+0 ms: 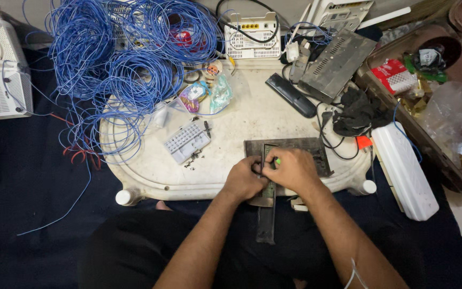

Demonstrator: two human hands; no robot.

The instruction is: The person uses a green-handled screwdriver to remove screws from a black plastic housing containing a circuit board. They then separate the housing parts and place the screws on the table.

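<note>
right hand atop dark circuit board

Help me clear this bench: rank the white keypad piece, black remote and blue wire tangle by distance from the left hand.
1. White keypad piece, up-left of the left hand.
2. Black remote, up-right, past the dark panel.
3. Blue wire tangle, far upper left.

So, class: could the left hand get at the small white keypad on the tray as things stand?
Probably yes. The white keypad lies up and left of the left hand, with only bare tray and some tiny loose bits between; the blue wire lies farther left.
</note>
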